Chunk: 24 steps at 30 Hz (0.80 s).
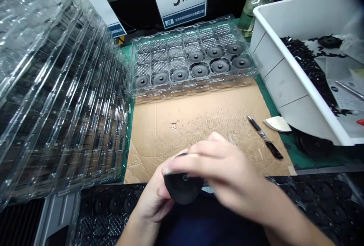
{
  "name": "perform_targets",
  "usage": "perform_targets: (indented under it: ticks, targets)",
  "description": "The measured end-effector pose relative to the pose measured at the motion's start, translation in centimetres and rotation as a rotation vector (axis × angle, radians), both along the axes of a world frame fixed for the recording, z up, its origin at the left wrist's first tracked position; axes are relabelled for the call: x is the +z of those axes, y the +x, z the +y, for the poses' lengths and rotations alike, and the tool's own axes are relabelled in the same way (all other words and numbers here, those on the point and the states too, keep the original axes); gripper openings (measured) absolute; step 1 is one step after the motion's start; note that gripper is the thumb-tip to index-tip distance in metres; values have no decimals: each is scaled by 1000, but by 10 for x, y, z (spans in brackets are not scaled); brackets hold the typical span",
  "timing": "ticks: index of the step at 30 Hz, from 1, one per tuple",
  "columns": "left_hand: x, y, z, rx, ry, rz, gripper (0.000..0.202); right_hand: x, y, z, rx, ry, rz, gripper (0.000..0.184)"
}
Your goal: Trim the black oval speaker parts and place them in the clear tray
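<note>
A round black plastic disc (184,189) with a small hub at its middle is held tilted above the near edge of the cardboard. My left hand (155,194) grips its left side, thumb and fingers closed round the rim. My right hand (224,166) lies across the disc's upper edge with curled fingers, smeared by motion. Whether a small tool is in the right hand is hidden. Beyond both hands, a clear plastic tray (178,63) holds several similar black discs in its nearer pockets; farther pockets show bare ribbed plastic.
A cardboard sheet (159,124) covers the green mat, with a black pen (264,136) on its right. Tall stacked clear trays (71,98) stand at left. A white bin (295,75) with black scraps is at right, near a bottle (253,8). More disc-filled trays (321,200) lie near me.
</note>
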<state>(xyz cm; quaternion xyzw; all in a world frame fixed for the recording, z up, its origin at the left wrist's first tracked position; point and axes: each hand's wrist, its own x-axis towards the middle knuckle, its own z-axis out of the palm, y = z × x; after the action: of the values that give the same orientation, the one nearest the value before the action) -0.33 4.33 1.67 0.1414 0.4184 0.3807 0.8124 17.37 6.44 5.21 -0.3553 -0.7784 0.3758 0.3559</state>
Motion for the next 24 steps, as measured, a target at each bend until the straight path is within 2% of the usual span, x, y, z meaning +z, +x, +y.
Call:
perform_targets:
  ticks: [2, 4, 6, 8, 10, 11, 13, 15, 17, 19, 21, 24]
  targets:
    - [4, -6, 1, -5, 46, -45, 63, -11, 17, -4, -91, -206, 26, 32]
    - [7, -11, 2, -1, 88, -106, 59, -33, 31, -12, -245, -319, 26, 27]
    - [7, -14, 2, 7, 105, -139, 56, -62, 35, -23, -360, -361, -33, 23]
    - [5, -13, 2, 3, 103, -146, 58, -91, 31, -33, -388, -374, -125, 24]
    - [3, -10, 3, -4, 102, -147, 59, -108, 25, -38, -384, -374, -190, 24]
    - [3, -8, 3, -9, 102, -145, 58, -109, 23, -38, -386, -375, -202, 24]
    - [3, -5, 3, -19, 95, -142, 57, -94, 21, -34, -421, -370, -180, 24]
    - [3, -2, 2, -27, 79, -136, 56, -63, 17, -28, -511, -311, -95, 23]
    - [2, 1, 1, -8, 70, -107, 57, -30, 7, -25, -591, -143, 30, 25]
    - [1, 2, -1, 23, 66, -83, 58, -6, -9, -24, -516, 96, 79, 30]
    - [-1, 3, -3, 60, 54, -60, 52, 4, -24, -25, -373, 211, 73, 29]
    - [-5, 2, -3, 104, 23, -25, 50, 4, -36, -22, -192, 56, -22, 27]
